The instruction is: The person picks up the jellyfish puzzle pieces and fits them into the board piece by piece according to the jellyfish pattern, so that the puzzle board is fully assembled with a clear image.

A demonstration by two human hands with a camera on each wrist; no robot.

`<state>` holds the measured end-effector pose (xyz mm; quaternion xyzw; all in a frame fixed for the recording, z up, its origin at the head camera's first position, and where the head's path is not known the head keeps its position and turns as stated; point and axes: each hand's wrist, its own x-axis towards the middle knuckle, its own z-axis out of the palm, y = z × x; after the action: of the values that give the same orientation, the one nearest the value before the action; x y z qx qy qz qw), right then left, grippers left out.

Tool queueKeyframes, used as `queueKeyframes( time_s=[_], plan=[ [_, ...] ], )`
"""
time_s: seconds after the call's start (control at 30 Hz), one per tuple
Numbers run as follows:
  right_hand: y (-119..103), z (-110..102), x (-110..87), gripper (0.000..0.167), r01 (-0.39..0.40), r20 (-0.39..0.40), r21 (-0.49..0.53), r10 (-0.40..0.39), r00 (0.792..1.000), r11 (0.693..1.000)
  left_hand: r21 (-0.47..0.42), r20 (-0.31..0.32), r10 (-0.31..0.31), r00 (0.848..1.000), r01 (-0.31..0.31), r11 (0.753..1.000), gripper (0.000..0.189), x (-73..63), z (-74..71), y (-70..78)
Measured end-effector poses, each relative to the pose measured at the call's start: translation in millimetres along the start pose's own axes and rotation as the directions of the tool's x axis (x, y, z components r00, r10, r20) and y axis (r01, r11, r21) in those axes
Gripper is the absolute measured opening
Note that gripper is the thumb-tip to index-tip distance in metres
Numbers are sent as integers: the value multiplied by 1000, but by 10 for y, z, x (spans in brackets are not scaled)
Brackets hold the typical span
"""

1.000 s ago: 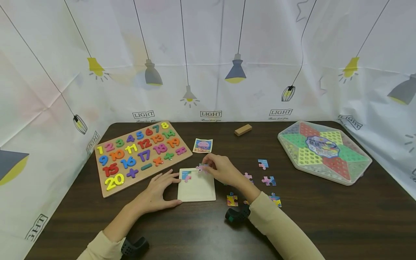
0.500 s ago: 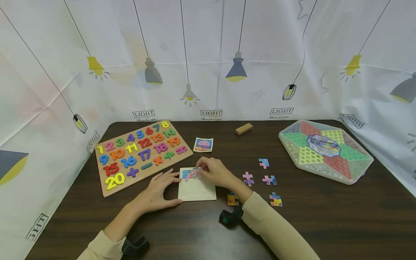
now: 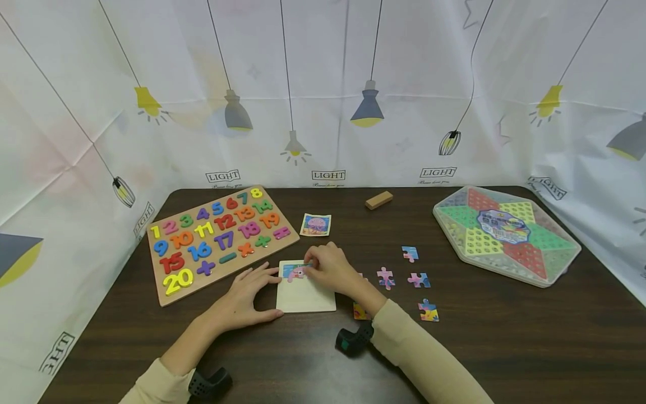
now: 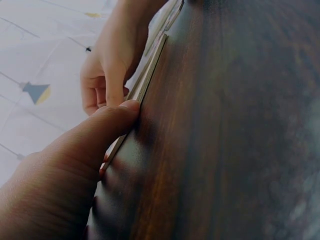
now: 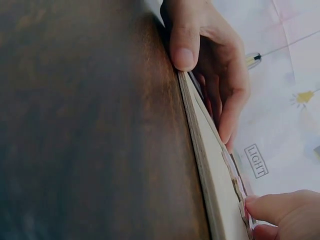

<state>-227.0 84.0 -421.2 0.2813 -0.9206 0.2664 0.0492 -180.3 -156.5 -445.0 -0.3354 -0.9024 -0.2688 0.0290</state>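
Note:
My left hand (image 3: 248,298) rests against the left edge of a pale wooden puzzle tray (image 3: 305,298), thumb at its near corner and spread fingers higher up. In the right wrist view, that thumb touches the tray's corner. Over the tray's top edge, my right hand (image 3: 333,270) pinches a pink-and-blue puzzle piece (image 3: 300,271) between thumb and fingers. It lies against another piece (image 3: 287,271) in the tray's upper left corner. The right fingers partly cover the held piece. Several loose puzzle pieces (image 3: 386,278) lie right of the tray, some partly hidden by the right arm.
A wooden number board (image 3: 229,259) lies at the left, close to the left fingers. Behind the tray is a small picture card (image 3: 316,225). A wooden block (image 3: 378,200) sits farther back, and a hexagonal board game (image 3: 504,235) lies at the right.
My right hand has moved left with the puzzle piece and lowered it beside the piece in the tray's upper corner. The left hand stays in place.

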Motion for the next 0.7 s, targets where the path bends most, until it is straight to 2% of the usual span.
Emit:
queueKeyframes(
  time_s=[0.43,0.7],
  plan=[
    [10,48,26,14,-20,-38,-2,20,999,1000,-4,6,-5,1000,5,1000,67,-2,-5,6],
    [6,57,49,17,-55,-51,-41,53,997,998,3,5,-3,1000,3,1000,67,-5,-6,10]
  ],
)
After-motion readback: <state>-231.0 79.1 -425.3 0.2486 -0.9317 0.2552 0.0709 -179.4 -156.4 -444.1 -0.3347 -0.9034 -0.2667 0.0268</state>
